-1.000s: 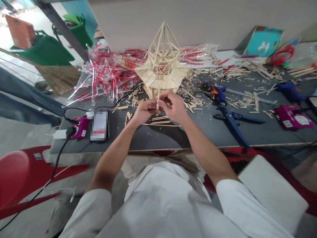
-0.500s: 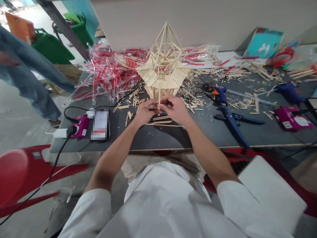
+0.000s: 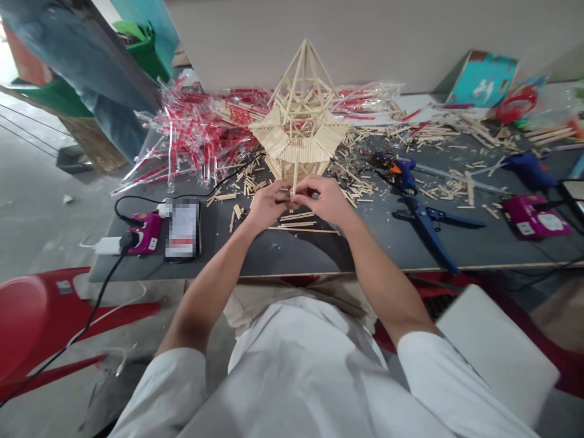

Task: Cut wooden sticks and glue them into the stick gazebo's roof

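Observation:
Between my two hands a thin wooden stick [image 3: 295,173] stands nearly upright, its far end in front of the stick model. My left hand [image 3: 270,205] has its fingers closed around the lower end. My right hand [image 3: 323,198] pinches the same end between thumb and fingers. Just beyond them stands the model [image 3: 298,131], built of pale wooden sticks, with a pointed open frame on top and slatted panels below. Several loose sticks [image 3: 296,225] lie on the dark table [image 3: 301,258] just below my hands.
Red-and-clear plastic wrappers [image 3: 196,134] heap at the back left. A phone [image 3: 182,230] and purple power socket [image 3: 146,233] lie to the left. Blue cutters [image 3: 426,228], a blue glue gun [image 3: 404,173] and stick scraps are to the right. Someone's jeans-clad leg [image 3: 104,91] is beyond the table's left end.
The person at the left has moved rightward, closer to the wrappers. My hands keep their hold on the stick, which has tilted slightly. The view has shifted a little.

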Demonstrator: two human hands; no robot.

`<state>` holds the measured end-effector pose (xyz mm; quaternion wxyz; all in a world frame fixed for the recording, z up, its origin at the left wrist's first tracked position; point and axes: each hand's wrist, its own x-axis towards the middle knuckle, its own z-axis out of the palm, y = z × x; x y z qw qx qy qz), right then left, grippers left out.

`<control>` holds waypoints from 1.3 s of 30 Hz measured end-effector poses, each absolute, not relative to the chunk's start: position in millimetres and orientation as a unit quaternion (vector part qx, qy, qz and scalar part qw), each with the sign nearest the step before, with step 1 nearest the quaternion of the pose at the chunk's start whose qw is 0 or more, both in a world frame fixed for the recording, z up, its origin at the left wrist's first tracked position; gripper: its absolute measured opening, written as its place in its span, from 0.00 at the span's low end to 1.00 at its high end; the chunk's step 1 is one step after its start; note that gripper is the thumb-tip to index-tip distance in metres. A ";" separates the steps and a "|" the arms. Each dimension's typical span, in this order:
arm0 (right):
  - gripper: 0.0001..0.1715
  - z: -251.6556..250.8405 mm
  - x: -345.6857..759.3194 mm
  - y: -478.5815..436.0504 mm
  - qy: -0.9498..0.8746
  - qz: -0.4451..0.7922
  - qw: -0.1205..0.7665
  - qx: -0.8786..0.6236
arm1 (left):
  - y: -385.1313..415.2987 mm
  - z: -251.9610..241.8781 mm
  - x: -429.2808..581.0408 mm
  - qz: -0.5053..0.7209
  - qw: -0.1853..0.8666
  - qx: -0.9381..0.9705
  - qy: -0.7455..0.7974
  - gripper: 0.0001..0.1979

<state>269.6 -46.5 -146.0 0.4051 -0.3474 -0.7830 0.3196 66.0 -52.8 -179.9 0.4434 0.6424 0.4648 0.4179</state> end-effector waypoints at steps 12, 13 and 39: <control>0.10 -147.1 265.4 -48.0 -0.768 0.333 0.396 -0.378 | -53.9 -171.2 66.6 0.418 0.318 0.735 0.429 0.02; 0.10 -146.3 265.3 -48.3 -0.767 0.336 0.395 -0.378 | -54.5 -170.7 67.0 0.418 0.319 0.731 0.434 0.03; 0.12 -151.0 266.5 -46.2 -0.769 0.341 0.410 -0.353 | -57.5 -171.9 69.2 0.419 0.409 0.682 0.439 0.13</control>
